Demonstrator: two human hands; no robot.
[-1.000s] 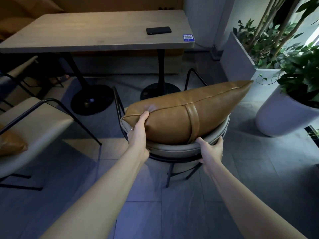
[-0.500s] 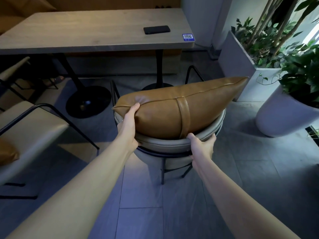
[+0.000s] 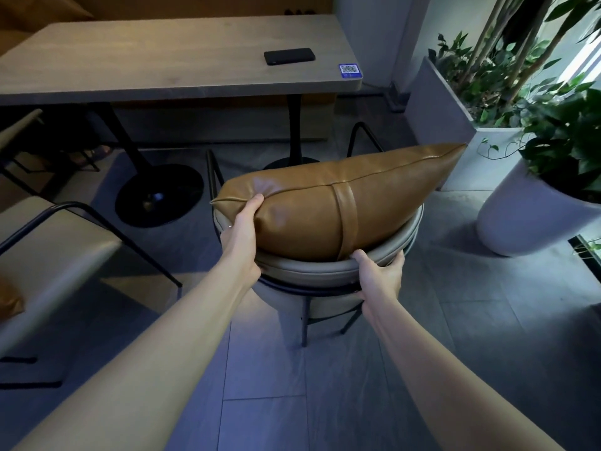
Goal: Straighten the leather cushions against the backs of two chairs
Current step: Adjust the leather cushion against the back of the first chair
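A tan leather cushion (image 3: 312,203) with a vertical strap lies tilted across the top of a grey chair's curved back (image 3: 312,273), its right corner raised. My left hand (image 3: 242,232) grips the cushion's left end, thumb on top near the corner. My right hand (image 3: 379,275) grips the rim of the chair back just below the strap. A second grey chair (image 3: 55,255) stands at the left; a bit of another tan cushion (image 3: 8,301) shows at the frame's left edge.
A long wooden table (image 3: 162,60) with a black phone (image 3: 289,56) stands beyond the chair on black pedestal bases (image 3: 159,198). A white round planter (image 3: 520,219) and a rectangular planter (image 3: 455,125) with leafy plants crowd the right. Grey tiled floor lies below.
The cushion's left end has shifted left with my left hand, and the view has moved slightly. My right hand keeps its hold on the chair back.
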